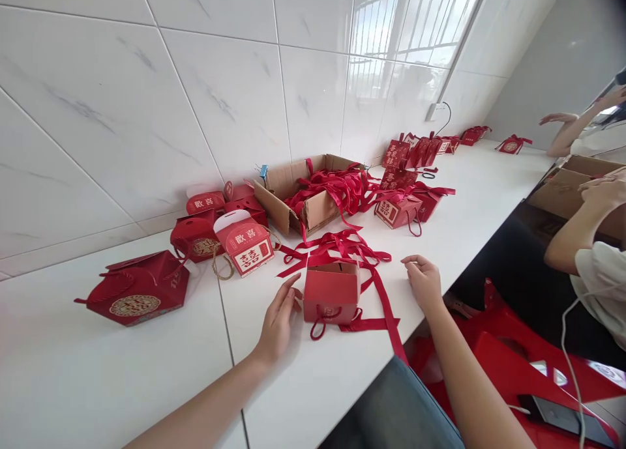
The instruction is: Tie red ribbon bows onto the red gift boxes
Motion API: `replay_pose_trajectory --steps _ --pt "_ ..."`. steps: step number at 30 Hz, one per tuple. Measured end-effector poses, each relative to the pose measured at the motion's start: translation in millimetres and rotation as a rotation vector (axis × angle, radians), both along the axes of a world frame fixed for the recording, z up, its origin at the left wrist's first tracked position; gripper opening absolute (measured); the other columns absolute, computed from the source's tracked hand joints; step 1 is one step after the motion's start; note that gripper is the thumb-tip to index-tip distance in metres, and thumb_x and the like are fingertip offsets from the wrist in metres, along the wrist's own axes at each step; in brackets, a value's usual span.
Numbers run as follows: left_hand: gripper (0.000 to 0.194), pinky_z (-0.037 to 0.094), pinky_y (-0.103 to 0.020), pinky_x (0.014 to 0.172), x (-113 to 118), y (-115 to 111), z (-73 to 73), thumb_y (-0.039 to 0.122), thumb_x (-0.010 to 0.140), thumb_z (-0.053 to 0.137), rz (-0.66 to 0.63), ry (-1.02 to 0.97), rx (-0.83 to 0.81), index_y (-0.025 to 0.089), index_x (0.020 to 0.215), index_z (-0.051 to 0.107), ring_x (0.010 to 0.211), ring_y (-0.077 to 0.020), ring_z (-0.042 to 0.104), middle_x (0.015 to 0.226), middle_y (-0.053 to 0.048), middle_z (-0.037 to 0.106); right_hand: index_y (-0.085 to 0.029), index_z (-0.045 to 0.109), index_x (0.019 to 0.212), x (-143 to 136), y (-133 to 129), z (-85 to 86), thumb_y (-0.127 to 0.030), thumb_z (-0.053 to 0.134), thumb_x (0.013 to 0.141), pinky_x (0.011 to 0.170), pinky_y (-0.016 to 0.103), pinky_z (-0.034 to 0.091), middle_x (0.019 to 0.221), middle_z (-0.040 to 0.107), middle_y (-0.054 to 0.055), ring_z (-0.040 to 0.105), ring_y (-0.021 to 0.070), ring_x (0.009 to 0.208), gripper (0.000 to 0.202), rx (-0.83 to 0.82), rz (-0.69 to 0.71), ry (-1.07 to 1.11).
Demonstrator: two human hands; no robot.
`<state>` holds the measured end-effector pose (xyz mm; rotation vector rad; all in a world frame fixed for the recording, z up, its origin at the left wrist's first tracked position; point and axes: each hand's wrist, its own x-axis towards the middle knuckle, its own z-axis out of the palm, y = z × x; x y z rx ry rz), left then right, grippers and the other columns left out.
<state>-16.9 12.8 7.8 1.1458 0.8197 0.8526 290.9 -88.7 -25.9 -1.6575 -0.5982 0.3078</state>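
Note:
A red gift box (330,296) stands on the white table before me, its top not closed and a red cord loop at its front. My left hand (281,315) is at the box's left side, fingers stretched out; whether they touch it I cannot tell. Off to the right, my right hand (423,281) is by the table's edge, fingers loosely bent and apart from the box, with nothing visible in it. Loose red ribbons (337,244) lie behind the box, and one long ribbon (385,305) runs past its right side over the table's front edge.
Behind stands a cardboard carton (320,211) heaped with red ribbon. Several red gift boxes sit at left, including a white-labelled box (247,244) and a larger box (139,289). More boxes (398,209) and scissors (429,173) are at right. Another person's arm (581,224) shows far right.

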Motion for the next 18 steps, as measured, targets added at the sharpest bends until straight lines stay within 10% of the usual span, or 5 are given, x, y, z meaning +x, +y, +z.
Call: replay_pose_trajectory --steps 7,18 --pt "0.043 0.046 -0.030 0.076 -1.5 -5.2 8.2 0.048 0.083 0.057 -0.041 -0.023 0.010 0.028 0.121 0.056 0.078 -0.0166 0.054 0.089 -0.002 0.058 -0.018 0.059 0.074 -7.3 -2.0 9.9 -0.025 0.049 0.068 0.043 0.022 0.018 0.046 0.024 -0.010 0.020 0.0075 0.043 0.013 -0.054 0.063 0.015" --pt "0.047 0.041 -0.035 0.071 4.2 9.6 23.6 0.067 0.077 0.049 -0.081 0.054 0.255 0.022 0.074 0.064 0.074 -0.0222 0.050 0.075 -0.006 0.061 -0.019 0.058 0.071 -5.5 -1.7 14.6 -0.026 0.048 0.068 0.046 0.024 0.021 0.047 0.023 -0.009 0.022 0.0095 0.044 0.013 -0.101 0.123 -0.009"
